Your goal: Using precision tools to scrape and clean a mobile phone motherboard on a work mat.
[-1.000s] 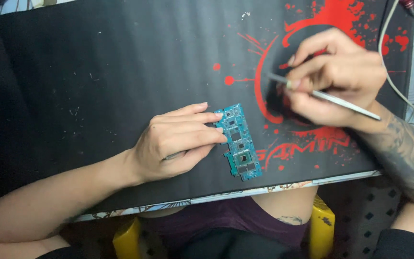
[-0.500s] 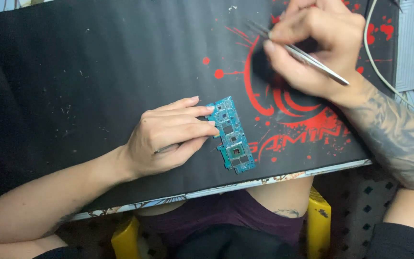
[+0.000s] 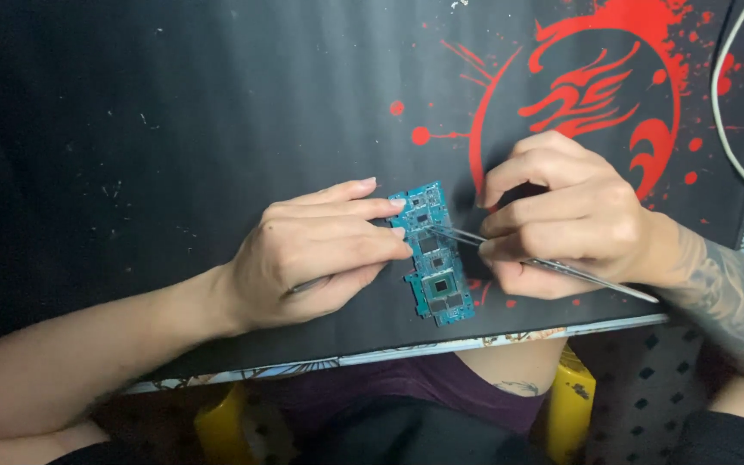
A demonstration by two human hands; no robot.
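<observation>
Hands: both rest low on the desk, meeting over one small board at 6 o'clock of the view.
Left hand (image 3: 320, 254): lies flat, fingers stretched out and together, fingertips pressed on the left edge of the blue circuit board (image 3: 437, 256); it pins the board without closing around it. A thin metal sliver shows under the palm; what it is cannot be told.
Right hand (image 3: 566, 220): curled in a pinch on the metal tweezers (image 3: 544, 263), thumb and forefinger closed on the shaft, handle trailing out toward 4 o'clock.
Change: half a second ago the right hand was up at 1 o'clock over the red design, well apart from the board; now it has come down to 3 o'clock of the board, and the tweezer tips touch its upper middle, near a dark chip.
Meaning: travel appears over and fine work on the board's parts seems to be in hand.
Circuit board: lies long-ways on the black mat (image 3: 174, 129), near the desk's front edge, between the two hands; its place under the left fingers matches the earlier view.
Surroundings: red printed emblem (image 3: 596, 82) at 1 o'clock, white cable (image 3: 725, 129) at 2 o'clock.
</observation>
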